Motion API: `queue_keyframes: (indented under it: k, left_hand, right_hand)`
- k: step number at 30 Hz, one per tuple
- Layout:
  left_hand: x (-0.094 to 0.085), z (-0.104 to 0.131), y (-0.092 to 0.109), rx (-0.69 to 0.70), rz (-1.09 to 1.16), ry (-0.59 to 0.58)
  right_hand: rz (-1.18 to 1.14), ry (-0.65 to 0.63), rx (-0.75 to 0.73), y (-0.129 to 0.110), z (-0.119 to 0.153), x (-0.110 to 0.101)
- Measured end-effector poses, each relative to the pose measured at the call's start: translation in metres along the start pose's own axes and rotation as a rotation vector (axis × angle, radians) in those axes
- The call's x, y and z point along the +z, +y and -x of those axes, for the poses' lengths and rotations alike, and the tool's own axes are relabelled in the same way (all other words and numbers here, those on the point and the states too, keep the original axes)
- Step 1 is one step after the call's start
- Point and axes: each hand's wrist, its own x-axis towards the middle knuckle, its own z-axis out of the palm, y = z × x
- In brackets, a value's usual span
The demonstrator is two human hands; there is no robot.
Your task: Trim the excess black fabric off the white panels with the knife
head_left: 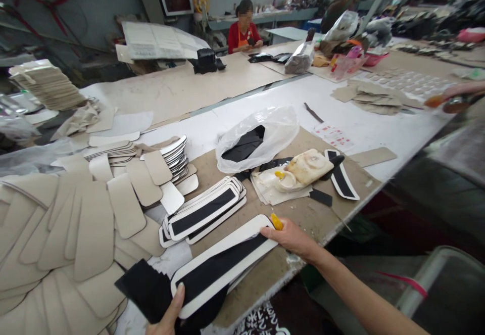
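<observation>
A long white piece with rounded ends and a black strip on its face lies slantwise near the table's front edge. My left hand grips its near left end, thumb on top. At the far right end my right hand pinches the piece; a yellow finger cover or tip shows beside the fingers. Black sheets are fanned out next to my left hand. Behind the piece sits a stack of similar white pieces with black strips.
Many beige rounded panels spread over the left. Beyond the stack are a plastic bag with black pieces and a stained cream container. A person in red sits across the table; another person's hand shows at far right.
</observation>
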Motion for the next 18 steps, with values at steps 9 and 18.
queue_keyframes:
  k: [9, 18]
  left_hand:
    - [0.001, 0.021, 0.021, -0.021, 0.105, -0.055]
    - [-0.001, 0.018, 0.019, -0.115, 0.187, -0.069]
  right_hand:
    - [-0.071, 0.093, 0.039, 0.0, 0.006, 0.011]
    - [-0.059, -0.003, -0.01, -0.01, 0.016, 0.013]
